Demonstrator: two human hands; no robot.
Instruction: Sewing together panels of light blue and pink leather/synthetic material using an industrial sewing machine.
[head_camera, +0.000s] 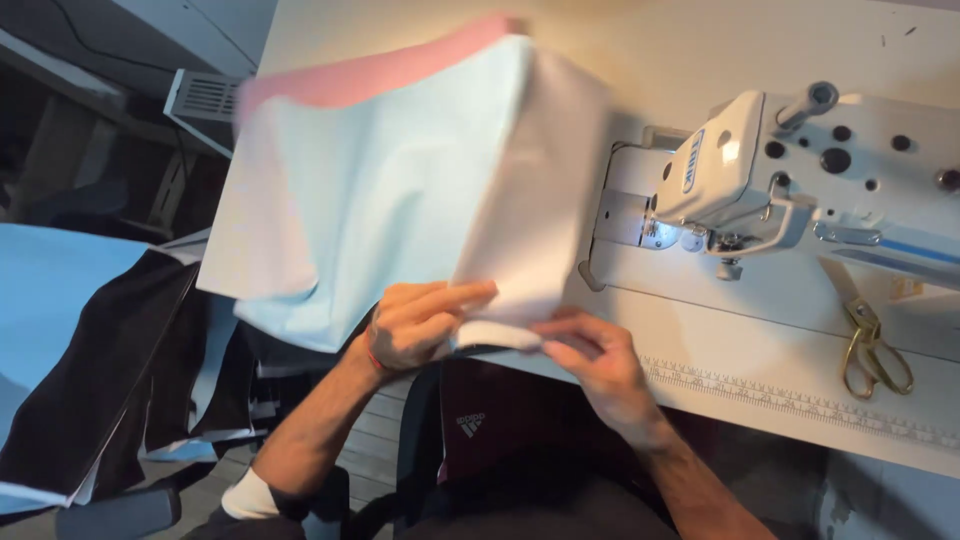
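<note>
Head view, looking down at your lap and the sewing table (760, 360). Your left hand (415, 325) and right hand (590, 360) meet at the near edge of a pale blue-white fabric piece (400, 190), which you lift in front of you so that it hangs over the table's left end. The left grip is closed, fingers curled over the fabric's lower edge with the forefinger stretched along it; a thin red band (373, 358) circles that wrist. The right grip pinches the same folded edge between thumb and fingertips, just beside the left hand, the two nearly touching. A pink strip (390, 72) runs along the fabric's far edge, blurred. The fabric's right part folds downward in a vertical crease and reaches toward the machine.

To the right stands a white sewing machine (800, 170), its head and presser foot area (700, 238) near the fabric but apart from it. Gold-handled scissors (870, 345) lie on the table below the machine arm, well apart from your hands. A printed ruler scale (790, 395) follows the table's near edge. At the left, dark and light blue cloth pieces (100, 380) are stacked beside the table.
</note>
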